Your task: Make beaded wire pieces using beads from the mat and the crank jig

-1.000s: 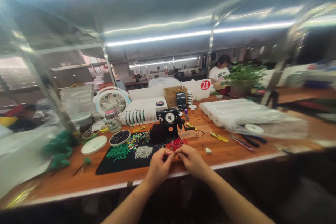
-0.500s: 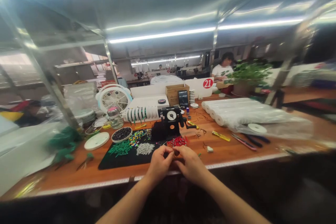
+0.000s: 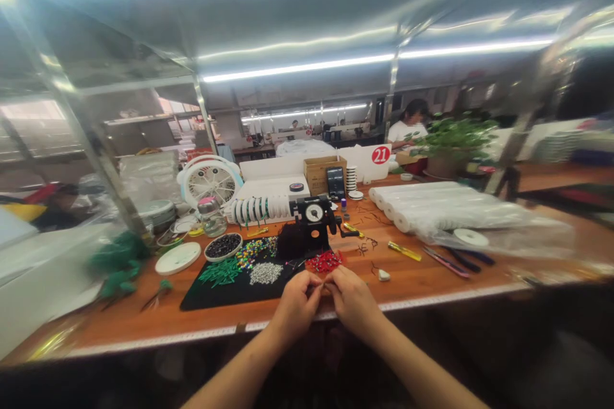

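My left hand (image 3: 301,297) and my right hand (image 3: 352,297) meet near the table's front edge, fingertips pinched close together. Whatever lies between the fingertips is too small to make out. Just beyond them is a pile of small red pieces (image 3: 325,261). Left of the hands, a black mat (image 3: 206,297) bears silver beads (image 3: 266,273), green sticks (image 3: 221,270), mixed coloured beads (image 3: 252,252) and a dish of black pieces (image 3: 223,246). A black hand-cranked winder with a round dial (image 3: 314,213) stands behind the red pile. White spools with green wire (image 3: 254,209) line up at its left.
To the right lie a yellow-handled tool (image 3: 404,251), pliers (image 3: 461,261), tweezers (image 3: 446,262) and wrapped white rolls (image 3: 422,201). A white fan (image 3: 211,180), glass jar (image 3: 211,217) and cardboard box (image 3: 319,172) stand behind. A person (image 3: 407,128) sits beyond a potted plant (image 3: 453,140).
Both hands have shifted slightly, and the right fingers have moved in, closer to the left fingertips. The objects on the table stay where they were.
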The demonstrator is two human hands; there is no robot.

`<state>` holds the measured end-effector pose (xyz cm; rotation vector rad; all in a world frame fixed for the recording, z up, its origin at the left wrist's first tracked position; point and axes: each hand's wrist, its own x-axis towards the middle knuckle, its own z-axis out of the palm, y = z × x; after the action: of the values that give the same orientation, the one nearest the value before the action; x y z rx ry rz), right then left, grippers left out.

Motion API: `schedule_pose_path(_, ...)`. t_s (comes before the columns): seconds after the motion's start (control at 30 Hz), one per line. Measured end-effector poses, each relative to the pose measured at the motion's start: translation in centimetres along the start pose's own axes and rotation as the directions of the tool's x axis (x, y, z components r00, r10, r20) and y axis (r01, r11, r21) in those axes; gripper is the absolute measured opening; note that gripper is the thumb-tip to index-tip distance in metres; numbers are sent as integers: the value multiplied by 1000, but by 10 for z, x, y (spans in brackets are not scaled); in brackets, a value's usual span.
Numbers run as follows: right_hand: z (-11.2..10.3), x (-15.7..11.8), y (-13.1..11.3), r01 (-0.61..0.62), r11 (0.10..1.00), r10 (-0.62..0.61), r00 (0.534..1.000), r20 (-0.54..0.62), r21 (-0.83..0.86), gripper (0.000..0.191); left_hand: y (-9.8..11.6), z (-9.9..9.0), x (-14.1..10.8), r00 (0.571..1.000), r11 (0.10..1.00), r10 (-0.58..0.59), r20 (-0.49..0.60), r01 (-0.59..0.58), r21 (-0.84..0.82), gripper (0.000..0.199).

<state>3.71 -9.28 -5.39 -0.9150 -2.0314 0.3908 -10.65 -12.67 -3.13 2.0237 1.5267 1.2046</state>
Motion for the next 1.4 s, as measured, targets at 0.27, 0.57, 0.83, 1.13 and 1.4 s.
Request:
schedule_pose_path(0.27, -8, -1, -3, -2, 999, 1, 999, 34, 45, 18, 7, 0, -1, 998, 998, 34, 43, -36, 46, 13)
schedule_pose_path(0.57, -14, 0, -4, -93, 984, 87, 995, 44, 153, 14, 7, 0, 2, 995, 993, 49, 82, -58, 102, 22)
schedule_pose_path(0.83, -18, 5, -2, -177, 959, 160, 983, 92, 222, 12, 13, -9, 5, 978, 995, -90, 188, 95, -16, 17)
schedule_pose_path(1.13, -26, 9, 1, -131, 966, 94, 981, 170, 221, 16, 1, -7, 11, 960, 966, -205, 192, 230, -120, 18)
schedule_pose_path(1.4, -24, 7, 9, 13, 995, -25, 992, 124, 100, 24, 3, -8, 10, 947, 944, -259, 191, 290, -158, 17)
